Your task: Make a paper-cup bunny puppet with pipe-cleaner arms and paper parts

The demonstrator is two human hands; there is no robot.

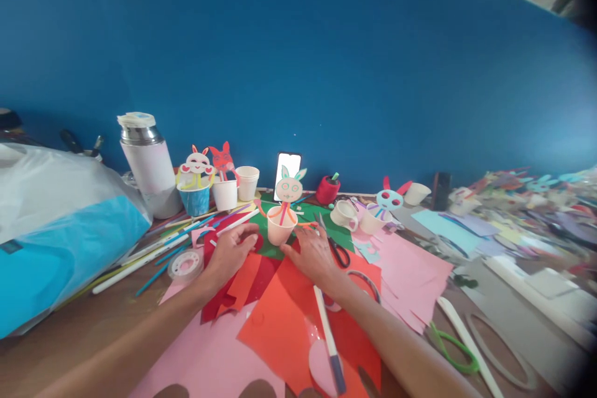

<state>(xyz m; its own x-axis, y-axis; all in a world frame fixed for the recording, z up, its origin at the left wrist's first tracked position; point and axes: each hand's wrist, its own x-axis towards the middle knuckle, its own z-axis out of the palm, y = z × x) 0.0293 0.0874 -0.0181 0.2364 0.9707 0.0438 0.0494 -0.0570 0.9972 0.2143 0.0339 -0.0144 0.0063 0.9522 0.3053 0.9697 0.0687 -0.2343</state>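
Note:
A white paper cup [280, 231] stands upright in the middle of the table. Above it rises a paper bunny head [289, 189] with green-edged ears, on orange and pink pipe-cleaner legs, and orange arms stick out at the sides. My left hand [234, 252] rests just left of the cup, fingers loosely bent and apart, holding nothing. To the cup's right lies my right hand [316, 254], its fingers spread beside an orange arm and its thumb close to the cup's base; I cannot tell whether it touches. Under them are red paper [270, 305] and green paper [265, 250].
Behind stand a lit phone [293, 165], finished cup puppets [196, 196] and a white flask [152, 168]. Black-handled scissors [340, 253] and a marker [330, 342] lie near my right arm. Clear tape [185, 265] and a plastic bag [60, 230] are leftward; paper scraps [527, 211] heap at right.

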